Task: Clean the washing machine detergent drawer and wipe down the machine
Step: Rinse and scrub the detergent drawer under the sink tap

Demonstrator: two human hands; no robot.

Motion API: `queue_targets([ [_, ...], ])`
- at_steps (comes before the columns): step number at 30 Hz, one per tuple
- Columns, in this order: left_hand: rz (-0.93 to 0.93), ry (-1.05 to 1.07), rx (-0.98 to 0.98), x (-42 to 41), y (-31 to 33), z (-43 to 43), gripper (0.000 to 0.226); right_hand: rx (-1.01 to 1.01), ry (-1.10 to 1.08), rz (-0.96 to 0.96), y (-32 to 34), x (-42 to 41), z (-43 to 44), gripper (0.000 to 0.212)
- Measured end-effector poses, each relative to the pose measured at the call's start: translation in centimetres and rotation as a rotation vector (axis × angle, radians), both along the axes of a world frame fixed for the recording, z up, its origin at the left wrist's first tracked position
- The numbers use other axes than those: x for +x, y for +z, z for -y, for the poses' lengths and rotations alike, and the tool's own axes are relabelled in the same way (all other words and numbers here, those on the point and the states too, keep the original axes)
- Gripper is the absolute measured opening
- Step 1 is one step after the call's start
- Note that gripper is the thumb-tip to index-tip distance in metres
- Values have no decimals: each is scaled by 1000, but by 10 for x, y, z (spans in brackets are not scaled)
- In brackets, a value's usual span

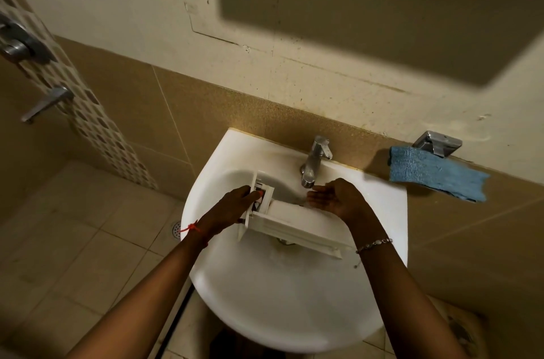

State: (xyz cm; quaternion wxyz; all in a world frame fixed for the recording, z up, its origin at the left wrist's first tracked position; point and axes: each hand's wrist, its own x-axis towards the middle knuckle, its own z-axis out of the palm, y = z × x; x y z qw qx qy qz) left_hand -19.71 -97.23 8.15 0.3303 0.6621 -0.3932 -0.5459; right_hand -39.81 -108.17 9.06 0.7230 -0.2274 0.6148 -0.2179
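A white plastic detergent drawer (294, 224) lies across the white sink basin (282, 300), its front panel to the left. My left hand (232, 208) grips that front panel end. My right hand (332, 197) is cupped, palm up, just under the chrome tap (316, 161), right above the drawer's far side; its fingers are apart and hold nothing. A thin stream of water seems to fall near it. A blue cloth (432, 174) hangs from a metal holder on the wall to the right of the sink.
A tiled wall stands behind the sink, with a metal bracket (438, 142) above the cloth. Shower fittings (44, 102) stick out of the patterned strip at left. A floor drain (176, 229) lies left of the basin on the tiled floor.
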Motion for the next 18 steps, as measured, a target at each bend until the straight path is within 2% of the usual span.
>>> queue_targets([
  [3, 8, -8, 10, 1, -1, -1, 21, 122, -214, 92, -14, -7, 10, 31],
  [5, 0, -19, 6, 1, -1, -1, 20, 175, -264, 172, -23, -4, 13, 30],
  [8, 3, -33, 12, 1, -2, -3, 19, 185, -226, 231, -28, 11, 15, 33],
  [11, -8, -43, 7, 1, -4, -4, 20, 183, -219, 279, -27, 26, 14, 25],
  [18, -1, -59, -4, 2, -5, -4, 19, 178, 20, 303, -17, 4, 10, 13],
])
